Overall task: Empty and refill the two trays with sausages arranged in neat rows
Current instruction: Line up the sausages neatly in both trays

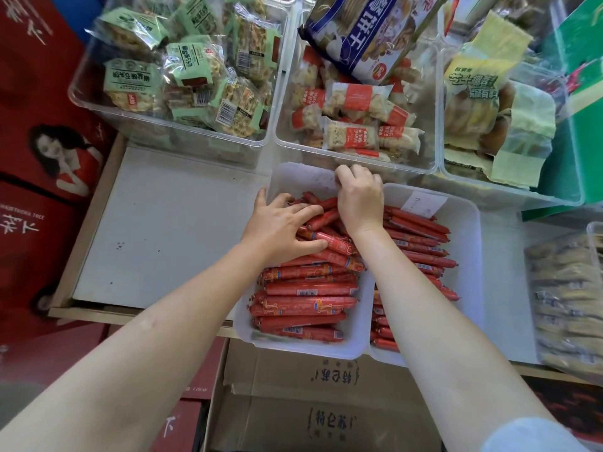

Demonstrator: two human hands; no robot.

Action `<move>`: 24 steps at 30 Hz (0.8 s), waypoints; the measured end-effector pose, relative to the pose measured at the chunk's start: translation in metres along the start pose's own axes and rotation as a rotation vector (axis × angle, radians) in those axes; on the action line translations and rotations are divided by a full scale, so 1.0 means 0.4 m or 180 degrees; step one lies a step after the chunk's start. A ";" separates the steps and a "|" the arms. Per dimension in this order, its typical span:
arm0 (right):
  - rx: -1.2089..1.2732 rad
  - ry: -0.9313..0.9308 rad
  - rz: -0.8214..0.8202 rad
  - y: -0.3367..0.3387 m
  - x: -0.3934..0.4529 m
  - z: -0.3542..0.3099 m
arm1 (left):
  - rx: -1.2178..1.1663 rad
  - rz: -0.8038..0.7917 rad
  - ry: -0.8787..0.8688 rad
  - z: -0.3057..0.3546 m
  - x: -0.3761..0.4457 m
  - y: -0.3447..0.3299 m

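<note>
Two white trays (352,349) side by side at the tabletop's (169,223) front edge, red sausages (310,301) lying crosswise in rows, far ones jumbled, left hand (280,230) grip curled around loose sausages, right hand (359,197) apparently pinching some, fingertips hidden

**Two trays, sausages in rows and in a heap**

We see two white plastic trays side by side and touching. The left tray (355,349) holds red-wrapped sausages (310,303) stacked crosswise in neat rows toward 6 o'clock, jumbled at angles toward 12 o'clock, its far end bare. The right tray (470,256), at 3 o'clock of the first, carries sausages (421,243) lying slightly slanted in rows.
</note>
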State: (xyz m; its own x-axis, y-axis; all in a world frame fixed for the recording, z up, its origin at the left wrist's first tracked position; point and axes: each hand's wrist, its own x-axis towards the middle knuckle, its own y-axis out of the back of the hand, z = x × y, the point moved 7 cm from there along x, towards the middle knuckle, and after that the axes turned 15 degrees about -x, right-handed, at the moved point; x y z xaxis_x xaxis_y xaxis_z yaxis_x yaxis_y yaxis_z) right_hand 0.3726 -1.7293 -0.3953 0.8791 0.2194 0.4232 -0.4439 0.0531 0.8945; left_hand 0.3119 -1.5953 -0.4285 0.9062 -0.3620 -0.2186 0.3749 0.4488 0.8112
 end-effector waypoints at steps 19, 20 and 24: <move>0.0015 -0.0066 0.0135 -0.016 -0.008 -0.001 | 0.0228 -0.0091 0.0221 -0.014 0.004 -0.004; -0.0038 -0.0021 0.0147 -0.014 -0.007 -0.002 | 0.0238 -0.0094 0.0229 -0.011 0.006 -0.005; -0.0185 0.0081 0.0100 -0.022 -0.008 -0.004 | 0.0252 -0.0097 0.0227 -0.002 0.012 -0.012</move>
State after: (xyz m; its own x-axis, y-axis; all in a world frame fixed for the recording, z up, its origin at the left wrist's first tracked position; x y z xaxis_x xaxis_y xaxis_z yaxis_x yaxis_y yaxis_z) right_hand 0.3733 -1.7291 -0.4047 0.8603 0.2464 0.4464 -0.4811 0.1021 0.8707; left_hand 0.3145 -1.5987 -0.4340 0.9073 -0.3141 -0.2797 0.3886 0.3715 0.8432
